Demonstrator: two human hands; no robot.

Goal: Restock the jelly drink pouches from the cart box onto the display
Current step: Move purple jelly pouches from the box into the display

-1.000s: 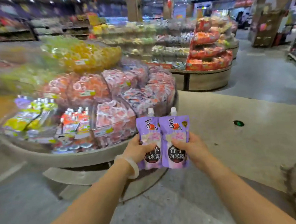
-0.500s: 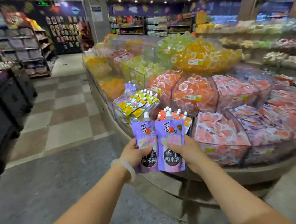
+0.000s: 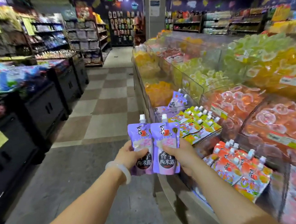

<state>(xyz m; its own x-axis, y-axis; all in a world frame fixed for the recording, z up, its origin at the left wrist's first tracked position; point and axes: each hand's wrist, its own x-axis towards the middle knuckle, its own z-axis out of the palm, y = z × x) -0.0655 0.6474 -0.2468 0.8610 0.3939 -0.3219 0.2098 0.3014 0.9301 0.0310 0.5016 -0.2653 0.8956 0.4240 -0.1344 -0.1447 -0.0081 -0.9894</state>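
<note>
midway: left hand (image 3: 129, 154) and right hand (image 3: 181, 153) each gripped a purple pouch (image 3: 162, 144), unplaced, short of the purple stock (image 3: 177, 98) in the display (image 3: 142, 87).

Right purple pouch (image 3: 165, 147): dark round label reads 香芋西米露; left purple pouch (image 3: 141, 145): 西米露 legible, upper characters covered; other signs blurred.

Both hands (image 3: 129, 154) (image 3: 183, 153) outstretched, fingers apparently curled.
</note>
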